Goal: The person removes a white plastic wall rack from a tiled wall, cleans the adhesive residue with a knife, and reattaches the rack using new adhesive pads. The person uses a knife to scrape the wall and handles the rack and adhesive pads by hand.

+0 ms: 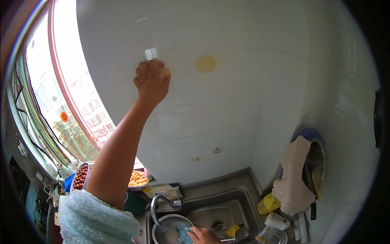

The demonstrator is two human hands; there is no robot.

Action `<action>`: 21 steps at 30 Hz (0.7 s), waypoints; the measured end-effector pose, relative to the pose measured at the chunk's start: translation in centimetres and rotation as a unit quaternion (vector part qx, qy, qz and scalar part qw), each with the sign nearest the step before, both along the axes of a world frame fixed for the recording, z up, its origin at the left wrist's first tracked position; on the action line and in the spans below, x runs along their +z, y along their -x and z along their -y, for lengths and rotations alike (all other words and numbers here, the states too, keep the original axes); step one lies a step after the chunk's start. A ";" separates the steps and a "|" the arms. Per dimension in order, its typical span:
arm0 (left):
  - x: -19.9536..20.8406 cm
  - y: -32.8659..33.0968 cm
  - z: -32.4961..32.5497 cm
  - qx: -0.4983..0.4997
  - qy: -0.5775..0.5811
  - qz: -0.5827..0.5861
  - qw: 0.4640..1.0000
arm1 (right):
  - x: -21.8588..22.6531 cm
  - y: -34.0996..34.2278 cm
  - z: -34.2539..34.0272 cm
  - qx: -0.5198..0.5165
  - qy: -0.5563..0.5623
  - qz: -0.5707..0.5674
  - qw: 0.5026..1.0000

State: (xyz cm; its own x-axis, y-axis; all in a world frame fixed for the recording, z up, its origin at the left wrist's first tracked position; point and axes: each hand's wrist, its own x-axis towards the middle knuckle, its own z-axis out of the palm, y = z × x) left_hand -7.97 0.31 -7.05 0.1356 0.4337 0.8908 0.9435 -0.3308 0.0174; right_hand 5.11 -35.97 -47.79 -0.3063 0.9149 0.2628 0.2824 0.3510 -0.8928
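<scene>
My left hand (152,80) is raised against the white tiled wall (227,105), its fingers curled around something pale and yellowish that they mostly hide. Just above the fingertips is a small bright, shiny patch (150,53). To the right of this hand, a round yellow spot (205,64) marks the wall. Low in the view, my right hand (204,235) is closed at the edge of a round basin (156,234) in the sink. A small pale green tip shows at its fingers; what it belongs to cannot be made out. The basin holds cloudy water and something light blue.
A curved faucet (153,209) rises over the steel sink (239,199), where a wire rack and a yellow item lie. Trays of red fruit (81,177) and orange pieces (138,178) stand by the window. Bottles, a yellow container (268,203) and hanging pans crowd the right corner.
</scene>
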 end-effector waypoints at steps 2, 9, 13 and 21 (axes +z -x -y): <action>-0.2 -0.1 -0.4 0.005 0.014 0.011 1.000 | -0.3 -0.2 0.5 -0.011 0.005 0.001 1.000; -0.7 -0.2 -0.4 0.008 -0.072 -0.028 0.997 | -1.1 -0.5 0.2 -0.017 0.004 0.013 1.000; 0.9 -0.5 1.2 -0.007 -0.072 -0.090 0.993 | -0.9 0.1 -0.4 -0.020 -0.025 0.000 0.999; 2.8 -7.5 1.6 -0.079 -0.033 -0.186 0.979 | -1.3 0.1 -0.5 -0.017 -0.013 -0.056 0.998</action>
State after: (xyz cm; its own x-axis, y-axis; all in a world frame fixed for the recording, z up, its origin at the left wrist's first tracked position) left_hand -0.50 -1.26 -4.25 0.5164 0.3250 0.7923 0.8178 -0.4616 -0.3436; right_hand 5.01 -35.50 -49.14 -0.2428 0.9168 0.3170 0.1940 0.3661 -0.9101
